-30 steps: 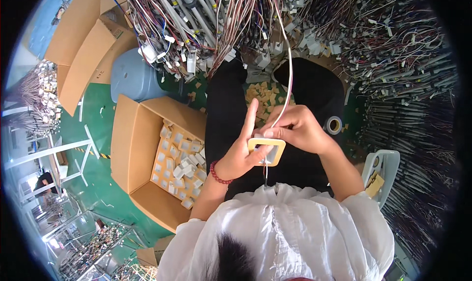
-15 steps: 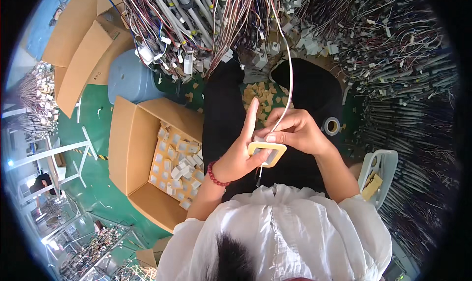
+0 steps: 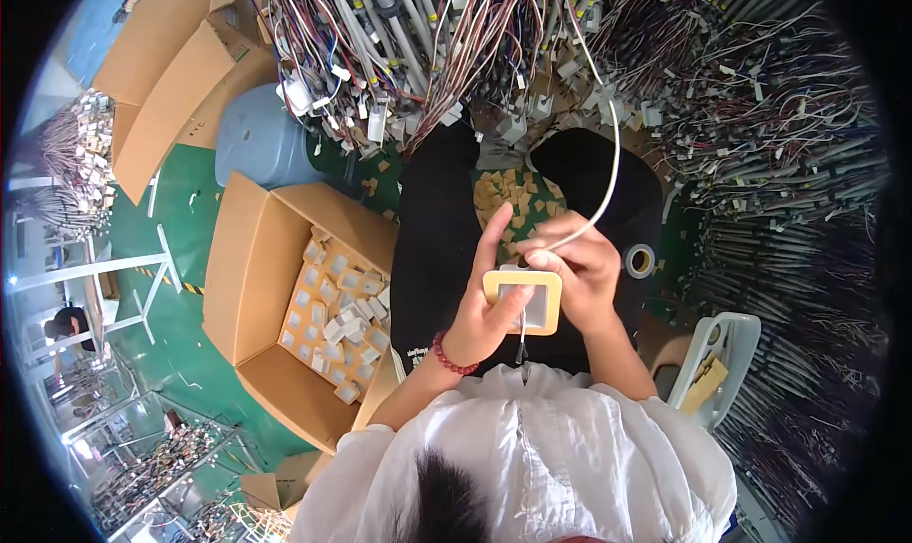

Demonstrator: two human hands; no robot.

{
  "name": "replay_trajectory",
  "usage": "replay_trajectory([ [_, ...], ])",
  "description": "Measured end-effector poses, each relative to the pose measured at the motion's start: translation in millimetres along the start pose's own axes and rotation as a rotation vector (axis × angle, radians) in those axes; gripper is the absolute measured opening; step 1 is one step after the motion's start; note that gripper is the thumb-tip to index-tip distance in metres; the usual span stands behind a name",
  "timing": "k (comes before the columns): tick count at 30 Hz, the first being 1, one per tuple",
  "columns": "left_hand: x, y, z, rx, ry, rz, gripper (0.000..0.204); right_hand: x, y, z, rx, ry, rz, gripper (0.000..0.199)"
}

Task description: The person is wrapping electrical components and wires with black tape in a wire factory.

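My left hand [image 3: 472, 323] grips a small white box with a square cream-yellow rim [image 3: 552, 317]. Its thumb reaches inside the opening, and the index finger points away from me. At the box's far side, my right hand [image 3: 591, 275] pinches a white cable [image 3: 616, 153] between thumb and fingertips. From there the cable arcs up to a hanging bundle of wires [image 3: 484, 39]. A short wire end with a dark tip [image 3: 522, 350] comes out at the near side of the box. Exactly where the cable enters the box is hidden by my fingers.
To my left an open cardboard box [image 3: 242, 267] contains several similar white boxes [image 3: 347, 326]. Beyond it stands a blue stool [image 3: 261, 139]. Wire harnesses [image 3: 788, 229] are stacked along the right, near a tape roll [image 3: 639, 261] and a clear plastic bin [image 3: 739, 353]. Tan scraps [image 3: 494, 196] litter the floor.
The box has turned so its opening faces me more squarely. My right hand has stayed pinched on the cable, which now bows further to the right. The whole view has shifted slightly.
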State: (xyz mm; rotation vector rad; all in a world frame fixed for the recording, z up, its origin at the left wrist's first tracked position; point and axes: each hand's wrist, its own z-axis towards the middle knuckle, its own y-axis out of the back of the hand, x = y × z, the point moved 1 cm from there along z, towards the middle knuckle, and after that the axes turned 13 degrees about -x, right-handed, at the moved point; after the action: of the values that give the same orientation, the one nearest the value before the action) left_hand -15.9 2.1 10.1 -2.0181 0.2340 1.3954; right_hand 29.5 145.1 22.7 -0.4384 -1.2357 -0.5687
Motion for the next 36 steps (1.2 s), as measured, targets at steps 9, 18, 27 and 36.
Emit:
replay_trajectory([
  [9, 6, 33, 20, 0.184, 0.174, -0.196, 0.091, 14, 102, 2, -0.039, -0.072, -0.588, 0.046],
  [18, 13, 27, 30, 0.131, 0.135, 0.053, 0.047, -22, 136, -30, 0.030, -0.190, -0.865, 0.064],
  [27, -10, 3, 20, 0.063, -0.423, 0.609, 0.031, 19, 54, -20, 0.175, -0.531, -0.126, 0.056],
  [36, -9, 9, 15, 0.105, -0.260, 0.463, 0.011, 28, 43, -14, 0.284, -0.250, -0.269, 0.057],
])
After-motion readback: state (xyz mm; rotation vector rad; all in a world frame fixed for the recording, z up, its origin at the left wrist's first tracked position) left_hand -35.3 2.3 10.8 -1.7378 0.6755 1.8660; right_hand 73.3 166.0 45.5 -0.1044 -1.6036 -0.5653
